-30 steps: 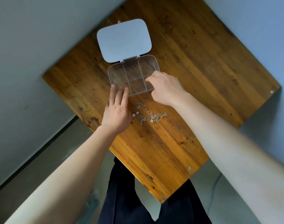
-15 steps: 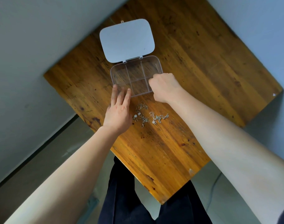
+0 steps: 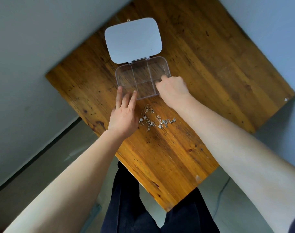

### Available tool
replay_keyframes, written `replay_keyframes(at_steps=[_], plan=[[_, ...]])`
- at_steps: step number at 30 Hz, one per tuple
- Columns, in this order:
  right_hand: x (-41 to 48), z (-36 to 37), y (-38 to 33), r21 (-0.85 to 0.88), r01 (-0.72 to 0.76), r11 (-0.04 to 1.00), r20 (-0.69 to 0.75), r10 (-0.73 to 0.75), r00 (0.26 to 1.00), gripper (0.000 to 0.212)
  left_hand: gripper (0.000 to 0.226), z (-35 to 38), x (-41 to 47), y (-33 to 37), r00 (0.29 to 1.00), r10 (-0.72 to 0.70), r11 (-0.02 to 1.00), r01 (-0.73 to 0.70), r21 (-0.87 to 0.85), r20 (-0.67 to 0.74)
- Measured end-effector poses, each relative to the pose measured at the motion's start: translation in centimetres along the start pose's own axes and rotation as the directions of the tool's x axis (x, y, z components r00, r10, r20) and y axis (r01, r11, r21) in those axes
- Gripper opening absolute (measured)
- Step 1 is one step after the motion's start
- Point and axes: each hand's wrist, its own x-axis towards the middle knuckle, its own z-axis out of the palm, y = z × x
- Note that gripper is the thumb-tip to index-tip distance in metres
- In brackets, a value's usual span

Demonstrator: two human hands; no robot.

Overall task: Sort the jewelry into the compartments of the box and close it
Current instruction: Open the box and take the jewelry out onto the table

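Observation:
A clear plastic box with several compartments lies open on the wooden table. Its white lid is folded back flat behind it. The compartments I can see look empty. A tangle of silver chains and small pendants, the jewelry, lies on the table just in front of the box. My left hand lies flat with fingers spread, its fingertips touching the box's front left corner. My right hand hovers over the box's front right compartment with fingers curled; what is under them is hidden.
The table is set cornerwise to me, with grey walls close on the left and far right. Its near corner points at my dark trousers. Pale floor shows on both sides.
Both hands stay at the box almost as before. My right hand has shifted slightly over the front right compartment, and the whole view has drifted a little.

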Motion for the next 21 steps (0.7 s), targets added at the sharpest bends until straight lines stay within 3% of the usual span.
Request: replay_keyframes(at_steps=[5, 13, 17, 21], plan=[[-0.7, 1.4, 0.2, 0.027, -0.006, 1.0, -0.023, 0.007, 1.0, 0.013, 0.088, 0.1, 0.0, 0.0, 1.0, 0.0, 1.0, 0.0, 0.0, -0.01], [1.1, 1.3, 1.6, 0.142, 0.07, 0.987, -0.035, -0.066, 0.997, 0.017, 0.088, 0.3, 0.1, 0.1, 1.0, -0.002, 1.0, 0.003, 0.018, -0.02], [0.9, 1.6, 2.9, 0.392, 0.053, 0.919, -0.046, -0.038, 0.998, 0.024, 0.088, 0.3, 0.1, 0.2, 1.0, -0.007, 1.0, 0.007, 0.017, -0.02], [-0.6, 2.2, 3.5, 0.7, 0.004, 0.714, -0.059, 0.052, 0.997, 0.02, 0.09, 0.2, 0.1, 0.3, 1.0, -0.007, 1.0, 0.007, 0.017, -0.013]])
